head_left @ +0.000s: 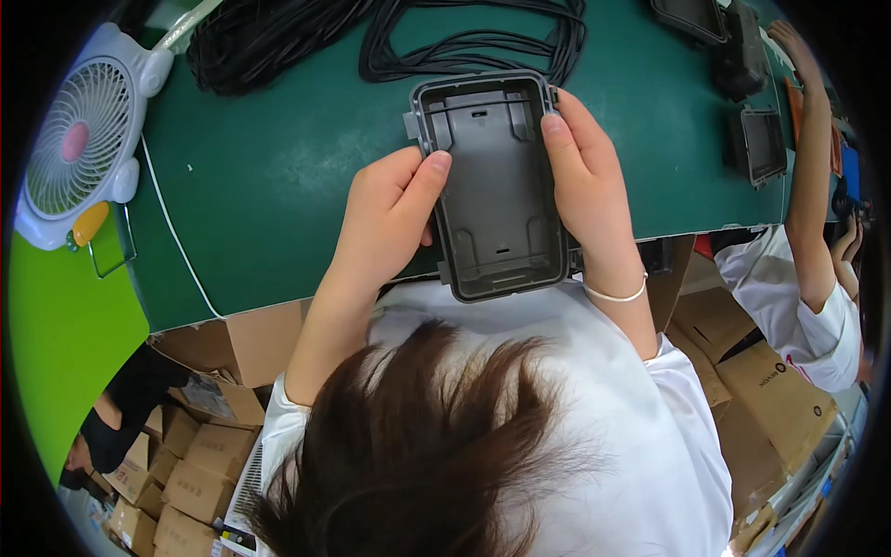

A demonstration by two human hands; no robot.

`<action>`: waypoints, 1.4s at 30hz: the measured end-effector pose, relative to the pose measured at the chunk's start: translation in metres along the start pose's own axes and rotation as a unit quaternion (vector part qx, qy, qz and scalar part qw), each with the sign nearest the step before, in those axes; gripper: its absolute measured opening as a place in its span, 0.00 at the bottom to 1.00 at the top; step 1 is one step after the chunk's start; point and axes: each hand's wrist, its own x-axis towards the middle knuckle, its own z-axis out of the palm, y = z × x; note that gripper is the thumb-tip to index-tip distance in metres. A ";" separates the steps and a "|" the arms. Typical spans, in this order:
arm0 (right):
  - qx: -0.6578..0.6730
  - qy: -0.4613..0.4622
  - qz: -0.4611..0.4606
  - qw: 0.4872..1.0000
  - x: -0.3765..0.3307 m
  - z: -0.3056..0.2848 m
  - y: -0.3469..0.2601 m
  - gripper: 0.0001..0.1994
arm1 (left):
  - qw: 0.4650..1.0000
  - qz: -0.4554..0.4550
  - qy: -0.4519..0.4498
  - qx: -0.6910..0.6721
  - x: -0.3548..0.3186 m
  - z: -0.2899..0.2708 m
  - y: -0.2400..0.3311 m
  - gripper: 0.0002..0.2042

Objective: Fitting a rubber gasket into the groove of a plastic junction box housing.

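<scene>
Between both hands I hold a dark grey plastic case half, a deep rectangular shell with rounded corners, its hollow side facing up. Latch tabs stick out along its sides. A thin black strand crosses the hollow near the far end; where it ends is hard to see. My left hand grips the left wall, thumb on the rim. On the right wall my right hand is closed, its thumb on the rim near the far corner. The fingers under the shell are mostly hidden.
Bundles of black cord and looped black strands lie at the far side of the green table. More dark case parts sit at right, near a co-worker's arm. A fan stands left; cardboard boxes are below.
</scene>
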 end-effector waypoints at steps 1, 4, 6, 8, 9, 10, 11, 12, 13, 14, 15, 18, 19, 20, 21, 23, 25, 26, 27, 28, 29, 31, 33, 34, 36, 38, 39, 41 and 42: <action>0.001 0.003 -0.002 1.000 0.000 0.000 0.001 0.15 | 1.000 -0.010 -0.001 -0.014 0.001 -0.001 0.000 0.18; 0.214 -0.007 0.052 0.975 -0.002 -0.004 0.001 0.16 | 0.999 -0.009 -0.007 -0.031 -0.003 -0.002 -0.002 0.18; 0.195 -0.022 0.116 0.974 -0.011 -0.009 -0.008 0.16 | 0.999 -0.004 -0.014 -0.035 -0.009 -0.005 -0.009 0.18; 0.097 -0.036 0.075 0.992 -0.016 -0.009 -0.001 0.17 | 0.994 0.057 -0.052 0.071 -0.014 -0.010 -0.019 0.18; -0.004 -0.055 0.028 0.998 -0.017 -0.010 0.001 0.17 | 0.995 0.055 -0.052 0.071 -0.015 -0.009 -0.019 0.18; -0.018 -0.063 0.059 0.996 -0.016 -0.012 -0.003 0.17 | 0.997 0.041 -0.052 0.051 -0.015 -0.009 -0.018 0.18; -0.018 -0.064 0.060 0.996 -0.017 -0.010 -0.001 0.17 | 0.998 0.028 -0.051 0.031 -0.016 -0.009 -0.018 0.18; 0.026 -0.048 0.048 0.997 -0.014 -0.007 0.002 0.17 | 0.998 0.030 -0.050 0.032 -0.014 -0.009 -0.018 0.18; 0.069 -0.032 0.035 0.997 -0.012 -0.005 0.002 0.17 | 0.998 0.035 -0.045 0.023 -0.012 -0.009 -0.019 0.18; 0.069 -0.033 0.032 0.997 -0.010 -0.005 0.001 0.17 | 0.998 0.041 -0.039 0.014 -0.011 -0.009 -0.019 0.18; 0.129 -0.034 0.066 0.989 -0.009 -0.005 0.000 0.17 | 0.998 0.042 -0.038 0.015 -0.011 -0.008 -0.018 0.18; 0.154 -0.058 0.097 0.982 -0.019 -0.012 -0.002 0.15 | 0.999 0.013 -0.029 -0.037 -0.018 -0.007 -0.016 0.18; 0.119 -0.079 0.095 0.985 -0.024 -0.015 -0.003 0.15 | 0.998 0.021 -0.050 0.013 -0.021 -0.009 -0.018 0.18; 0.120 -0.081 0.099 0.984 -0.026 -0.015 -0.005 0.15 | 0.995 0.030 -0.071 0.063 -0.024 -0.010 -0.021 0.18; 0.063 -0.103 0.089 0.989 -0.027 -0.015 -0.008 0.16 | 0.995 0.027 -0.070 0.062 -0.025 -0.010 -0.022 0.18; 0.006 -0.125 0.079 0.989 -0.031 -0.014 -0.008 0.17 | 0.993 0.057 -0.071 0.075 -0.027 -0.009 -0.024 0.17; 0.020 -0.124 0.078 0.989 -0.025 -0.013 -0.006 0.16 | 0.996 0.054 -0.045 0.055 -0.024 -0.005 -0.021 0.18; 0.020 -0.125 0.076 0.989 -0.024 -0.011 -0.004 0.16 | 0.998 0.049 -0.021 0.035 -0.023 -0.004 -0.020 0.18; 0.093 -0.103 0.084 0.987 -0.023 -0.009 0.000 0.17 | 0.998 0.052 -0.022 0.034 -0.023 -0.005 -0.020 0.18; 0.165 -0.080 0.092 0.979 -0.023 -0.008 0.002 0.17 | 0.998 0.041 -0.034 0.028 -0.023 -0.006 -0.020 0.19; 0.164 -0.079 0.091 0.979 -0.023 -0.010 -0.002 0.17 | 0.998 0.030 -0.046 0.022 -0.023 -0.008 -0.020 0.20; 0.152 -0.087 0.135 0.975 -0.031 -0.017 -0.013 0.14 | 0.990 0.048 -0.079 0.103 -0.029 -0.013 -0.018 0.20; 0.042 -0.105 0.095 0.989 -0.034 -0.018 -0.006 0.13 | 0.977 0.084 -0.111 0.161 -0.032 -0.013 -0.021 0.21; -0.067 -0.123 0.048 0.989 -0.035 -0.018 -0.003 0.13 | 0.977 0.081 -0.112 0.161 -0.034 -0.012 -0.023 0.21; -0.078 -0.123 0.046 0.988 -0.035 -0.016 -0.004 0.12 | 0.983 0.088 -0.109 0.118 -0.035 -0.010 -0.025 0.20; -0.026 -0.109 0.022 0.994 -0.035 -0.014 0.000 0.13 | 0.985 0.080 -0.112 0.108 -0.034 -0.010 -0.024 0.20; -0.026 -0.108 0.021 0.994 -0.035 -0.012 0.002 0.13 | 0.986 0.072 -0.115 0.099 -0.033 -0.011 -0.023 0.20; 0.218 -0.061 0.112 0.967 -0.035 -0.007 0.005 0.15 | 0.989 0.059 -0.110 0.080 -0.032 -0.010 -0.025 0.19; 0.218 -0.066 0.111 0.967 -0.033 -0.016 0.005 0.15 | 0.992 0.042 -0.102 0.059 -0.033 -0.011 -0.026 0.19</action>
